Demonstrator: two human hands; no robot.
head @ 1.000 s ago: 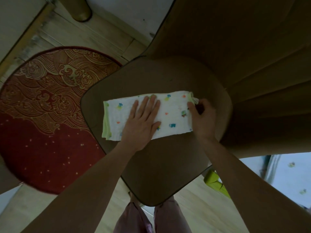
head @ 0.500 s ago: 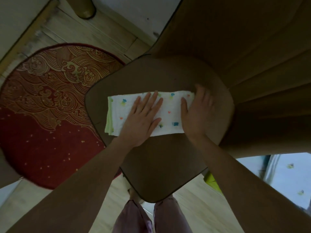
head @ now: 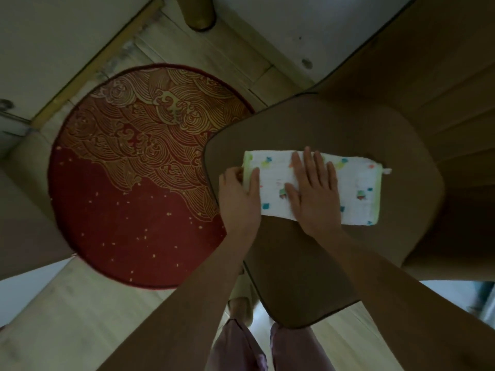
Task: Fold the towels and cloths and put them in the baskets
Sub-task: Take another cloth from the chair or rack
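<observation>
A white cloth [head: 356, 183] with small coloured prints and a green border lies folded into a long strip on the brown chair seat [head: 308, 263]. My left hand [head: 238, 196] is at the strip's left end, thumb on top and fingers curled at the edge, pinching it. My right hand [head: 313, 191] lies flat on the middle of the strip, fingers straight and spread, pressing it down. The right end of the cloth is uncovered, with a small tag sticking out.
The chair's backrest [head: 442, 76] rises at the right. A round red rug [head: 139, 178] with gold waves lies on the wooden floor to the left. My legs in pink trousers [head: 241, 349] stand below the seat. Something light blue [head: 482, 298] shows at the right edge.
My left hand slid from the middle of the strip to its left end and took hold of it. My right hand left the right end and now presses the middle.
</observation>
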